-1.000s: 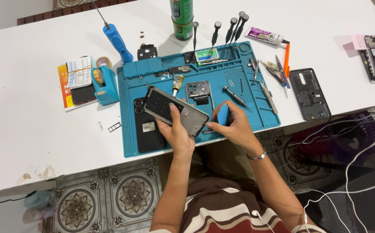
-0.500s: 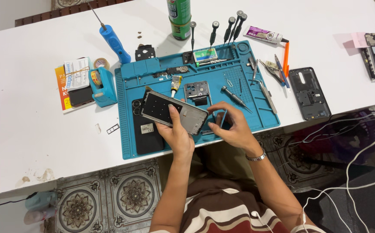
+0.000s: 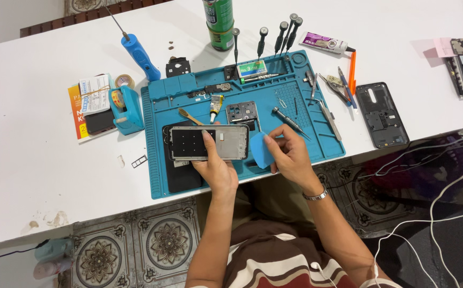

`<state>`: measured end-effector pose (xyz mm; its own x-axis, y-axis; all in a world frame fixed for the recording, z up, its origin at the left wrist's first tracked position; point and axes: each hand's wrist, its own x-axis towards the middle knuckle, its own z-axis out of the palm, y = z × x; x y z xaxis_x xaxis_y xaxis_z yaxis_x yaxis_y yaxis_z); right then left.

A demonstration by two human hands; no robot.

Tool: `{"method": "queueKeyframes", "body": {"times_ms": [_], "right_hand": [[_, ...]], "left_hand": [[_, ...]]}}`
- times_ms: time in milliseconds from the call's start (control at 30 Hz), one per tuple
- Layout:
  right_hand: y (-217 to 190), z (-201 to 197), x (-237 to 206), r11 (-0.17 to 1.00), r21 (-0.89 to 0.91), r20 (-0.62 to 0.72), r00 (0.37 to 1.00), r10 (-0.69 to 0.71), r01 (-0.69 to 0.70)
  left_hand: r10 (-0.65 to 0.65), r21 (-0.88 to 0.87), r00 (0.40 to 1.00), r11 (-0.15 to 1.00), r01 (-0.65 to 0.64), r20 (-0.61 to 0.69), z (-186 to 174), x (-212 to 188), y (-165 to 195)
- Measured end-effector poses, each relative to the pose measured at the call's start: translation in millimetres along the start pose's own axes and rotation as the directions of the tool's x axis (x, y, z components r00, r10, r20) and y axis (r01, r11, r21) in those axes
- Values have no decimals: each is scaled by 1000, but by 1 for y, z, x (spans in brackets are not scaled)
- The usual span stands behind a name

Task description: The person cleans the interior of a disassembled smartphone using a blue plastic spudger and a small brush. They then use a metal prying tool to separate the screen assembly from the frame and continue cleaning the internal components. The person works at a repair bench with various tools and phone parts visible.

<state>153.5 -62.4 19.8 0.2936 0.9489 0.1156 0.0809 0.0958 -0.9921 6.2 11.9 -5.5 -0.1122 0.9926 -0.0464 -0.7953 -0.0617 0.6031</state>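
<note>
Head view, left hand [image 3: 216,166] fingers gripping grey phone frame [image 3: 209,143] (dark panel inside), right hand [image 3: 291,156] pinching blue pick [image 3: 261,152]

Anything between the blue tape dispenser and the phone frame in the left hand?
Head view: only the blue mat's left edge lies between tape dispenser and phone frame.

The mat [image 3: 317,138] is blue, the pick [image 3: 261,151] is blue too (maybe lighter), the table [image 3: 39,176] white, the floor tiles [image 3: 135,245] flowery.
</note>
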Motion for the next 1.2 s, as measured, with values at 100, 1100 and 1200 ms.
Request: {"method": "queueKeyframes", "body": {"times_ms": [100,1100,1200], "right_hand": [[-5,1,0,1000,6,-1,1000,-1,1],[-7,4,-6,905,-127,48,913,-404,407],[-2,6,-7,826,-247,-69,841,-536,506]], "left_hand": [[2,12,1000,1000,-2,14,0,0,0],[14,24,998,1000,-15,55,-3,-2,2],[-1,21,999,1000,0,54,-3,-2,3]]}}
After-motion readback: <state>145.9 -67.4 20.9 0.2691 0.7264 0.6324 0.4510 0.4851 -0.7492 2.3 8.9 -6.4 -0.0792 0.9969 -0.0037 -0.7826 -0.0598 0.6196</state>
